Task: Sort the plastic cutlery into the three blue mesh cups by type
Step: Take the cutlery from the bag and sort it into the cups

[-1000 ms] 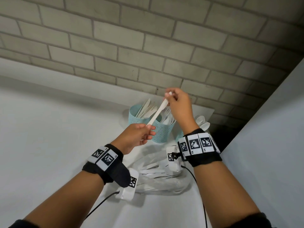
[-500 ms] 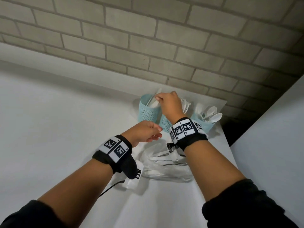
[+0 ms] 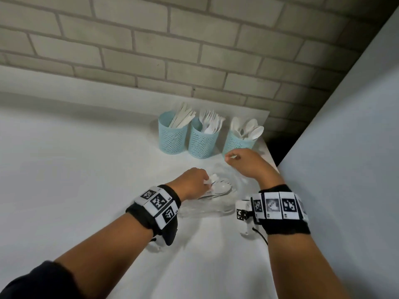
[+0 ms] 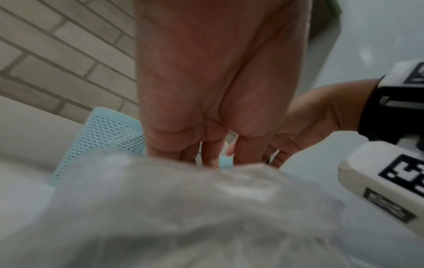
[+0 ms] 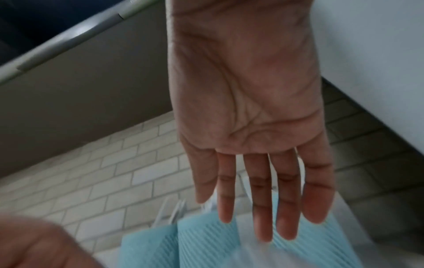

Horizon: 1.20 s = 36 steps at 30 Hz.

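Plastic bag [image 3: 207, 203] blurry (contents unclear).

Indoor recording corner, more like a staged test station than a lived-in kitchen. A plain white table [image 3: 64, 169] is pushed against a wall of pale painted brick [image 3: 151, 50], with a bare white panel [image 3: 345, 147] closing the right side. The only furnishings are three blue mesh cups [image 3: 200, 139] of white plastic cutlery and a clear plastic bag [image 3: 207, 203]; marker-printed wristbands [image 3: 157, 203] point to data collection.
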Tool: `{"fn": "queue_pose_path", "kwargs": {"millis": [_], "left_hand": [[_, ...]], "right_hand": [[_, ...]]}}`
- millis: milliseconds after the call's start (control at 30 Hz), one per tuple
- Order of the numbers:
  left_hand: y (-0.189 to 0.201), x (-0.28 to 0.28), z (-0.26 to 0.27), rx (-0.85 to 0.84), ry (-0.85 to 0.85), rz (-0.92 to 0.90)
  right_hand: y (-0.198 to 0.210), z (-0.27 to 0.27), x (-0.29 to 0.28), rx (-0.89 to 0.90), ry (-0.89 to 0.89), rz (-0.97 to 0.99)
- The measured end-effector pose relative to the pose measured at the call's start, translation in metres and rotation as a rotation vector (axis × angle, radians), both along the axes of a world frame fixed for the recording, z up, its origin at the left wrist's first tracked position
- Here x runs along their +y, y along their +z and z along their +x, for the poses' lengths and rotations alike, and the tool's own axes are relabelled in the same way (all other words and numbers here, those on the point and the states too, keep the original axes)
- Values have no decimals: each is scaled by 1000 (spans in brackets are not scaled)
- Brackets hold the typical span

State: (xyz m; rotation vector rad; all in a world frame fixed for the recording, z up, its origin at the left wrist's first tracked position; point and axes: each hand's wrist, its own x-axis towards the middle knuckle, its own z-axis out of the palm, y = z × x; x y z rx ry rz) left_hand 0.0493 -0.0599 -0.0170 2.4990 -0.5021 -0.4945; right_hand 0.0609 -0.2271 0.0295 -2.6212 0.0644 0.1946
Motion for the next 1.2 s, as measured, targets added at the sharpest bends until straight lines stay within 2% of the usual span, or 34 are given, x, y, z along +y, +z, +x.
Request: {"fn": "queue_pose_path", "kwargs": {"millis": [233,400,600,733,900,1067,1200], "left_hand": [[-14,-19,7,11,-13,282],[-17,-25,18,140,-50,361],[-7,-16,24,228,-160,306],[-4,-13,27,255,-192,302],[-9,-20,24,266,-175,403],[-4,-18,24,214,-126,282],[1,-17,27,219,-61,176]], "right_hand": [[-39,-22,-3,106,-140,50],[-51,-19,-5,114,-129,86],[-57,-15,-7,82,-148,63],[-64,-17,-9,51,-215,124],[-72,-15,-8,5,-260,225],[-74,-9,-6,-99,-328,390],[-73,-5,-4,-158,-304,475]]}}
